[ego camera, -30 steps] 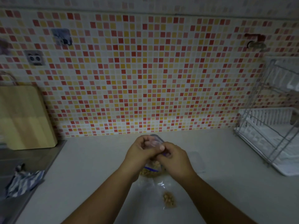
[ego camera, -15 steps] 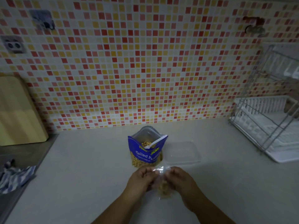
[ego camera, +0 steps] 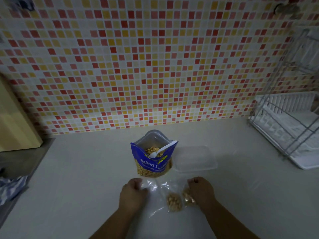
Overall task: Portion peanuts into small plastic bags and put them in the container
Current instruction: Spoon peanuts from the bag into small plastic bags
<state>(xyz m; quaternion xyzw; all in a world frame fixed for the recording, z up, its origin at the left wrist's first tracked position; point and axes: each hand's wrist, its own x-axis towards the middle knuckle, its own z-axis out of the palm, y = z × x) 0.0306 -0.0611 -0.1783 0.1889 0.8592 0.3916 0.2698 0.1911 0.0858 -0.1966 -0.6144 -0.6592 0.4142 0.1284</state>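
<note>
Peanuts [ego camera: 174, 203] fill a small clear bag lying flat on the pale counter [ego camera: 77, 187], near the person and between the two hands. A second small bag of peanuts [ego camera: 187, 198] hangs just right of it, its top pinched in the curled fingers of the right hand [ego camera: 201, 191]. The left hand [ego camera: 133, 193] rests on the counter with fingers closed over the edge of loose clear plastic [ego camera: 151, 187] that spreads toward the right.

Farther away, at the centre of the counter, stands an open blue peanut pouch [ego camera: 152, 163], upright, with a white plastic spoon [ego camera: 164, 149] leaning in its mouth, the bowl down among the nuts. Just right of the pouch sits a clear rectangular container [ego camera: 196, 160], which looks empty, though its transparency makes this hard to judge.

A white dish rack [ego camera: 290, 128] occupies the far right. A wooden cutting board [ego camera: 15, 123] leans against the tiled wall [ego camera: 138, 66] on the left, and a striped cloth [ego camera: 12, 187] lies at the left edge.
</note>
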